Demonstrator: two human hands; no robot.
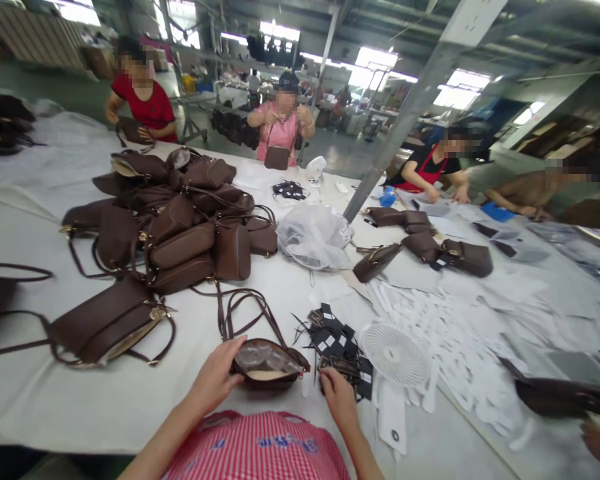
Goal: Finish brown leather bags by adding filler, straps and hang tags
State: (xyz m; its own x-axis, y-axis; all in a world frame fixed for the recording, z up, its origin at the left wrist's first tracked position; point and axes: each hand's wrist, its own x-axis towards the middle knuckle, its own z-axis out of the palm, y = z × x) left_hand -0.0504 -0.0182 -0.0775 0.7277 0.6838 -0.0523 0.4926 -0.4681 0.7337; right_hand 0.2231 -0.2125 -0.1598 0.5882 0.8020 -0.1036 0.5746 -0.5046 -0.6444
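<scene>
A small dark brown handbag (273, 383) lies open in front of me, its zip mouth showing a pale lining and a crumpled clear plastic filling (267, 357). My left hand (220, 370) grips the bag's left end, thumb and fingers at the rim. Its thin straps (253, 307) stretch away across the table. Off the bag's right end, my right hand (339, 395) has its fingertips pinched together at the edge of a pile of black hang tags (333, 337); whatever is between them is too small to make out.
Brown handbags (180, 233) are heaped at the left, with another bag (105, 323) nearer. A white fan (395, 353) and white strips (460, 360) lie right. Beyond the clear plastic bags (313, 233) a metal post (400, 127) rises. Several co-workers surround the table (25, 393).
</scene>
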